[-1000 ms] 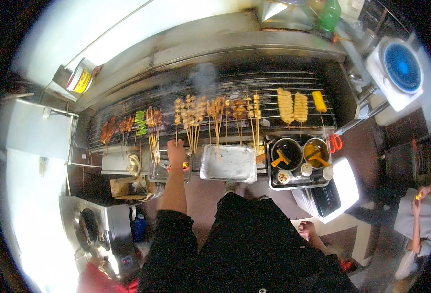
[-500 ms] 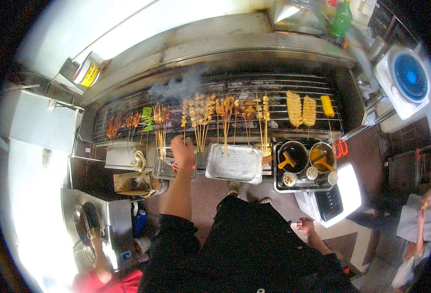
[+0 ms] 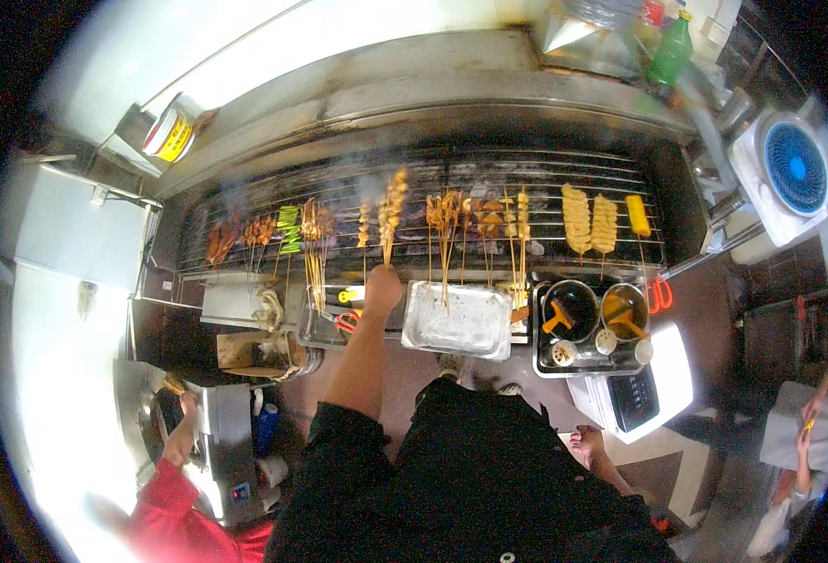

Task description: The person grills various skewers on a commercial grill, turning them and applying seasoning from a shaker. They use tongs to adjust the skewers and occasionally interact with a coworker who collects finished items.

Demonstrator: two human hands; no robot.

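My left hand [image 3: 383, 287] is closed around the stick ends of several meat skewers [image 3: 393, 208], bunched together over the grill [image 3: 545, 159]. Just left of the bunch, a single skewer [image 3: 364, 223] lies on the bars. To the right rest darker browned skewers [image 3: 445, 212], and farther left are a thick bundle of skewers [image 3: 314, 221] and green vegetable skewers [image 3: 289, 228]. Low at my right side hangs my right hand [image 3: 586, 446], its fingers curled in with nothing visible in them.
Below the grill stand a metal tray [image 3: 456, 319], another tray with red-handled scissors [image 3: 346, 322], and a black tray [image 3: 583, 361] of sauce pots and shakers. A fan [image 3: 789, 169] is at right. A co-worker's red sleeve [image 3: 165, 497] is at lower left.
My left hand has moved right and gripped several skewers, which are now gathered into one bunch. The co-worker at lower left has shifted an arm. My right hand stays low.
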